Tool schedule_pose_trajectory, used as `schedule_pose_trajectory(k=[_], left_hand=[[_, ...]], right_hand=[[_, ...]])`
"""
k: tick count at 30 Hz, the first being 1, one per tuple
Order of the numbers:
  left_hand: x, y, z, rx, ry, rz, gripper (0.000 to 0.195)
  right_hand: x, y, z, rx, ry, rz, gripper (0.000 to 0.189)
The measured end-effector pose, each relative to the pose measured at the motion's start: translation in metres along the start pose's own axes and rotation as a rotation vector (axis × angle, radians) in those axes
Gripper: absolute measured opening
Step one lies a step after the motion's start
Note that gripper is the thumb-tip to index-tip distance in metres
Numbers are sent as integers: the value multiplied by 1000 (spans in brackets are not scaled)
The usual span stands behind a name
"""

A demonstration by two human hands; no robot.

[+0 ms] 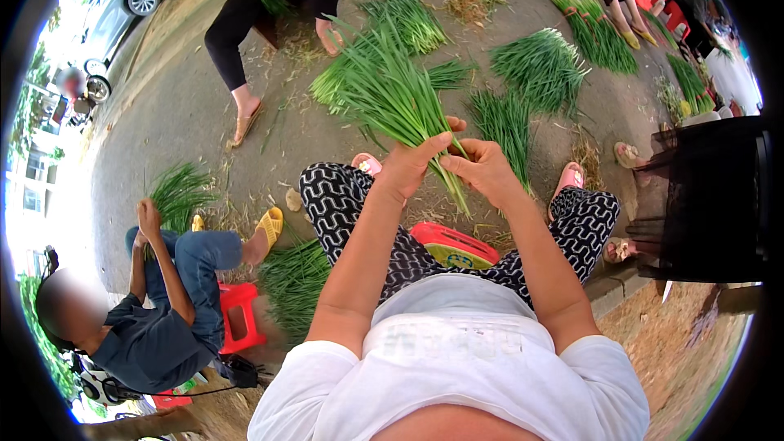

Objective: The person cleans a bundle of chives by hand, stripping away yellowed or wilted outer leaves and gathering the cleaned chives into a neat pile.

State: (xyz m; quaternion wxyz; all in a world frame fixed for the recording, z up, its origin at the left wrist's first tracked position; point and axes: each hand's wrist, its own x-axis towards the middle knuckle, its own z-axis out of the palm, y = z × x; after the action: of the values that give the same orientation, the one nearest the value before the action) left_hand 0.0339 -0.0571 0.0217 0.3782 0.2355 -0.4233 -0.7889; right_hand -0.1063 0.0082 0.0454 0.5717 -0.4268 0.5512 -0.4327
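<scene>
A fan of long green Chinese chives (401, 95) spreads up and to the left from my hands, its pale stem ends pointing down between my knees. My left hand (413, 162) is closed around the stems, thumb on top. On the right side of the bunch, my right hand (481, 168) has its thumb and fingers pinched at the stems near their lower ends. Beyond the bunch, loose chives (404, 21) lie on the pavement, and another pile (502, 128) lies just past my right hand.
A red plastic stool (242, 318) holds a seated person at the left, beside a chive pile (294, 288). Another seated person holds chives at the top. Tied bundles (594, 30) and a heap (542, 67) lie at the upper right. Someone in a black skirt (710, 196) is close at the right.
</scene>
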Motion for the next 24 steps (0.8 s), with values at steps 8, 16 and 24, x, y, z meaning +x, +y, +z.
schedule_pose_trajectory(k=[8,16,24], left_hand=[[-2,3,12,-41,33,-56,40],[-1,0,7,-42,26,-73,31],[-1,0,-37,-151,310,-99,23]], right_hand=[[3,12,-13,242,-76,92,15],[-2,9,-16,517,-102,-8,18],[-12,19,-76,889,-9,-227,17]])
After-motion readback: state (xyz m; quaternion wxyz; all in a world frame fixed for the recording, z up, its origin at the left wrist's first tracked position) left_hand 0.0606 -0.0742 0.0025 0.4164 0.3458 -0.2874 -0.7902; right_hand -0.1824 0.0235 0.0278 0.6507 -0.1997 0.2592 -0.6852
